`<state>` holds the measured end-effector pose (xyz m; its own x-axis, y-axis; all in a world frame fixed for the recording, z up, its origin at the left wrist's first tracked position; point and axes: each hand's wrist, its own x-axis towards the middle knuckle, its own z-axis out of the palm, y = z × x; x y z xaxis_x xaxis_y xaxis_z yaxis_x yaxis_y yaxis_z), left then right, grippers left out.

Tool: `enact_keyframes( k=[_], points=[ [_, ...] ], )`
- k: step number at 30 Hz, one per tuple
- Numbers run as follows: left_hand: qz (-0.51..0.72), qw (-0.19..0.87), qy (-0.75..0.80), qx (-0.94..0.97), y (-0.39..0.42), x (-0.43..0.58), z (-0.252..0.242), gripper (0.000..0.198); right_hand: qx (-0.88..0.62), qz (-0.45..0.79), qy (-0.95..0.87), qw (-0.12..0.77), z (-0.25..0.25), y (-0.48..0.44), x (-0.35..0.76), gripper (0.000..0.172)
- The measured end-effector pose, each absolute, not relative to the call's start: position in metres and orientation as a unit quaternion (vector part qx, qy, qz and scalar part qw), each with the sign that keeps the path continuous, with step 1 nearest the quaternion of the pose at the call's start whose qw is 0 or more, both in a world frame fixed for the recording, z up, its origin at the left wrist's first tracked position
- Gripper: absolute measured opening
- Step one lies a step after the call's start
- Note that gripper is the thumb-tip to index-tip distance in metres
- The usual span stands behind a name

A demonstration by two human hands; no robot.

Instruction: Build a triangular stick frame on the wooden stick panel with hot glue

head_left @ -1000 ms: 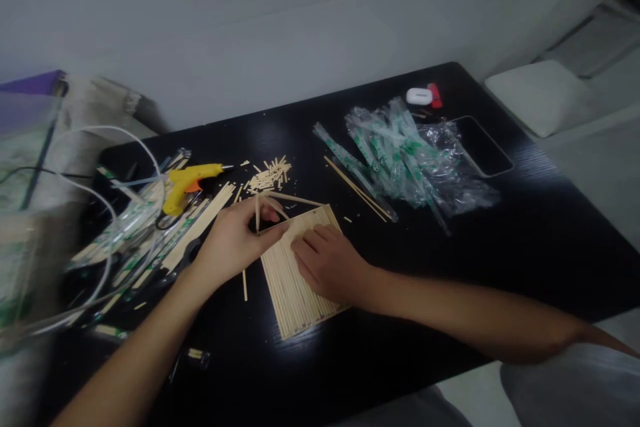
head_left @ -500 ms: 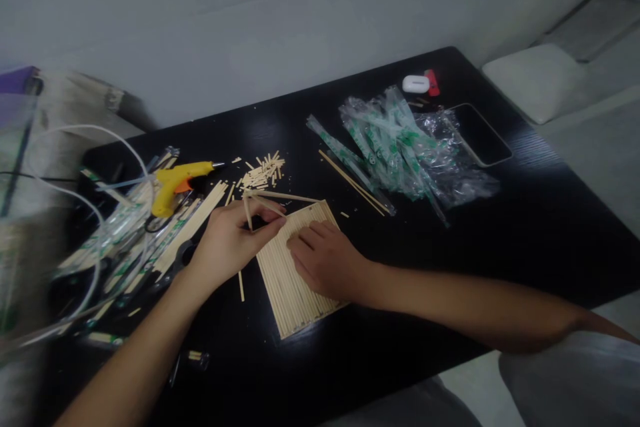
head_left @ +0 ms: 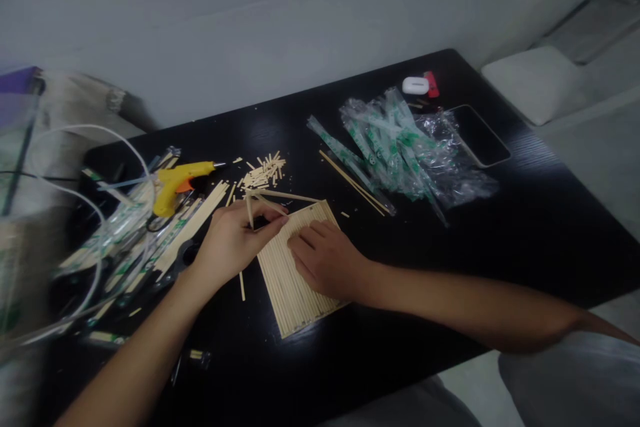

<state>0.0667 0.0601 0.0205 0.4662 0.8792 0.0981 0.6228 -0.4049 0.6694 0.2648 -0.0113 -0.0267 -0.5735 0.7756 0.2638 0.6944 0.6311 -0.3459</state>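
Note:
A flat panel of wooden sticks, laid side by side, rests on the black table. At its far left edge, thin sticks form a raised triangular frame. My left hand pinches one stick of this frame between thumb and fingers, close to the panel's upper left corner. My right hand lies on the panel with its fingers curled and pressed against it; the fingertips are partly hidden.
Beyond my left hand lies a heap of short cut sticks. A yellow hot glue gun rests on wrapped chopsticks at left, near a looping white cable. Crumpled plastic wrappers, a phone and a white case are at right.
Almost nothing differs. Both hands keep their places on the panel and the stick frame, with only a very slight shift of the view.

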Motion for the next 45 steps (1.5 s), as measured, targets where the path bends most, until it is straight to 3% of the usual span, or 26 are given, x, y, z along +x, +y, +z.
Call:
enact_keyframes(
  k=[26, 30, 45],
  points=[
    [0.222, 0.276, 0.468, 0.809, 0.061, 0.066, 0.024, 0.010, -0.419, 0.109, -0.879, 0.198, -0.029, -0.012, 0.264, 0.013],
    [0.235, 0.271, 0.472, 0.805, 0.061, 0.062, 0.038, 0.018, -0.418, 0.110, -0.880, 0.198, -0.029, -0.012, 0.264, 0.014],
    [0.313, 0.203, 0.504, 0.779, 0.046, 0.058, 0.106, 0.021, -0.424, 0.103, -0.878, 0.197, -0.026, -0.012, 0.264, 0.013]
  ],
)
